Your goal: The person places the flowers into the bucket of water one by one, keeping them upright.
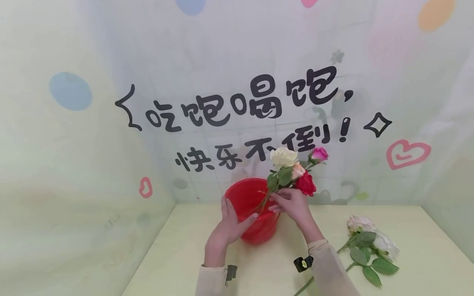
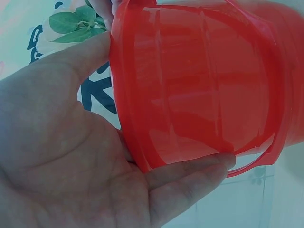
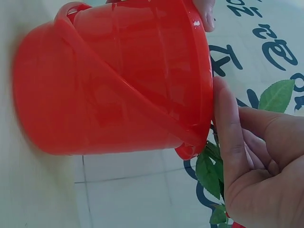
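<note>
A red plastic bucket (image 1: pixel 259 235) with a handle stands on the table, its mouth toward me. My left hand (image 1: pixel 227 225) holds its left side, fingers along the outer wall and thumb at the near rim; the bucket's wall (image 2: pixel 204 90) fills much of the left wrist view. At the right rim, my right hand (image 1: pixel 295 204) pinches the stems (image 1: pixel 264 202) of a bunch of roses, whose lower ends reach into the mouth. The bunch has a cream rose (image 1: pixel 283 157), a red rose (image 1: pixel 305 183), a magenta rose (image 1: pixel 319 154) and a small peach rose (image 1: pixel 298 171).
Pale roses (image 1: pixel 385 245) with green leaves lie on the pale yellow table (image 1: pixel 177 250) at the right, one stem passing by the right sleeve. Behind the bucket hangs a printed wall sheet (image 1: pixel 222 53) with black lettering and coloured shapes.
</note>
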The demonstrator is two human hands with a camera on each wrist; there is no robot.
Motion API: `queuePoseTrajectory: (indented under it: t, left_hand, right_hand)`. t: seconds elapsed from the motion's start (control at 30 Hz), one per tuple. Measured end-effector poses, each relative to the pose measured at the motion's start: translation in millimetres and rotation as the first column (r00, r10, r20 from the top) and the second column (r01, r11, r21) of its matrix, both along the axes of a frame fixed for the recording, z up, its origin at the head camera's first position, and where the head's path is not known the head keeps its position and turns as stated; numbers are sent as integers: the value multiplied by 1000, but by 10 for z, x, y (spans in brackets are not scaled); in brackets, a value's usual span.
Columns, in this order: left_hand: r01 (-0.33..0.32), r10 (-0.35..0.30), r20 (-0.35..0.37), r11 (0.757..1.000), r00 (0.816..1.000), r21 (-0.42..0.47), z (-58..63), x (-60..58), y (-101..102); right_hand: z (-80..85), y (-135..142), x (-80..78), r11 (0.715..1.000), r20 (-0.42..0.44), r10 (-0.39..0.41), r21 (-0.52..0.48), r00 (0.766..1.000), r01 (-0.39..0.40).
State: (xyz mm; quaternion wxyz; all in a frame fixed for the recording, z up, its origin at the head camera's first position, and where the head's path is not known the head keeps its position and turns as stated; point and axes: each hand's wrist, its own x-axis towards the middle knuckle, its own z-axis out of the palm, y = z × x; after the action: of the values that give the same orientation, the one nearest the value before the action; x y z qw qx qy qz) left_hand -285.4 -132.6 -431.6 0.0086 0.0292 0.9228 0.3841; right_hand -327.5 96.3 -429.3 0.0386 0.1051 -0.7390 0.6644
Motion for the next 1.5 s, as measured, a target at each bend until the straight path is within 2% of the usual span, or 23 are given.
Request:
queuePoseTrajectory:
  t: [0.23,0.4,0.63,0.73,0.87,1.03,1.3,1.5]
  left_hand:
    - [26,-23,-43,998,999,54,34,15,-23]
    - [32,-30,-35,998,999,62,50,51,-11]
    - [26,-25,-38,999,999,24,99,63,-9]
    - [15,-14,-39,1000,999,28,126,58,-7]
    - [7,-7,-34,1000,999,19,100,47,-6]
    - [11,-11,-24,1000,1000,8,42,37,-9]
    - [9,-8,-32,1000,999,20,83,60,1]
    - [7,-7,-25,1000,1000,16,61,49,6]
  right_hand:
    - [-24,-42,-16,998,-48,-58,8,997,59]
    - [-6,-50,40,994,-70,-92,52,993,96]
    - [99,15,147,1000,3,-3,15,1000,3]
    - [113,51,158,999,13,37,-5,999,-37]
    - [101,100,197,997,18,77,-2,997,-77]
    - [107,158,288,995,14,103,-8,995,-103]
    - [178,253,395,993,10,118,8,993,-118]
    - [99,364,417,993,33,109,31,993,-110]
